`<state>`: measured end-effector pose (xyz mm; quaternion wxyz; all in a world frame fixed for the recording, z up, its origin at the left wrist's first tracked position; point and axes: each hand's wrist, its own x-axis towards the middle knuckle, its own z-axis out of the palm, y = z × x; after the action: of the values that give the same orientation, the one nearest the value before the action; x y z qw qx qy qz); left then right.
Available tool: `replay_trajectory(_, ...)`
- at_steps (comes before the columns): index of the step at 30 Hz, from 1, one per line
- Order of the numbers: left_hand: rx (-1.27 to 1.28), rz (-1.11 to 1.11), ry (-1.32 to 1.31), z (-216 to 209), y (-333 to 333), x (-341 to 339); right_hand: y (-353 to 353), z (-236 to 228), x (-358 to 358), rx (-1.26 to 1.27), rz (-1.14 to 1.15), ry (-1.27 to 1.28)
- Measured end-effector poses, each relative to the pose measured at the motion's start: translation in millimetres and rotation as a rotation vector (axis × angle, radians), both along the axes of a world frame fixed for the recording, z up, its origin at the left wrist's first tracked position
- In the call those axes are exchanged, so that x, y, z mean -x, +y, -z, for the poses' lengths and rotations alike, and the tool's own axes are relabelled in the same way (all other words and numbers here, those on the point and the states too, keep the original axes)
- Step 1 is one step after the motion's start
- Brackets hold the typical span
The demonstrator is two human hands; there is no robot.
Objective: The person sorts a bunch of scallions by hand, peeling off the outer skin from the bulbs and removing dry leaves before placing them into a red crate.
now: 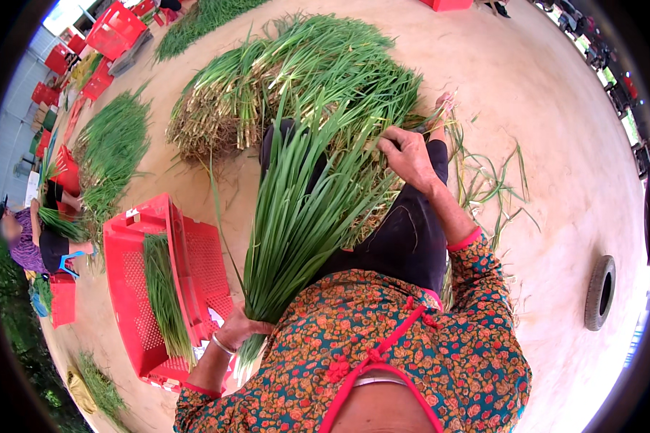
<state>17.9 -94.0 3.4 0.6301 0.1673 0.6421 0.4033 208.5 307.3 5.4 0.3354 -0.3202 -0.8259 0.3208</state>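
Observation:
My left hand (240, 329) is wrapped round the lower end of a thick bunch of garlic chives (289, 224), close to my left side. The long green leaves fan out away from me across my lap. Their pale cut ends poke out below the hand. Over my right leg, my right hand (409, 155) is closed, thumb against curled fingers, near the tips of the leaves; whatever it pinches is too small to make out. Just beyond my knees lies a large heap of chives (318, 68), its brown roots facing left.
A red perforated crate (188, 267) with chives inside stands at my left. Loose leaves (495, 180) litter the floor on the right, and a tyre (599, 292) lies farther right. Another chive heap (115, 137) and a seated person (32, 234) are at the far left.

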Motion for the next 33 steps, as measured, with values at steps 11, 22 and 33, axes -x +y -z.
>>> replay_trajectory(11, 0.172, 0.16, 0.08, 2, -29, 33, 47, 18, -111, -0.137, 0.382, -0.511)
replay_trajectory(22, 0.164, 0.214, 0.015, 32, -43, 45, -1, -48, -37, -0.266, 0.151, 0.184)
replay_trajectory(33, 0.216, 0.17, 0.046, 10, -28, 37, -77, -29, 78, -0.323, -0.478, 0.02)
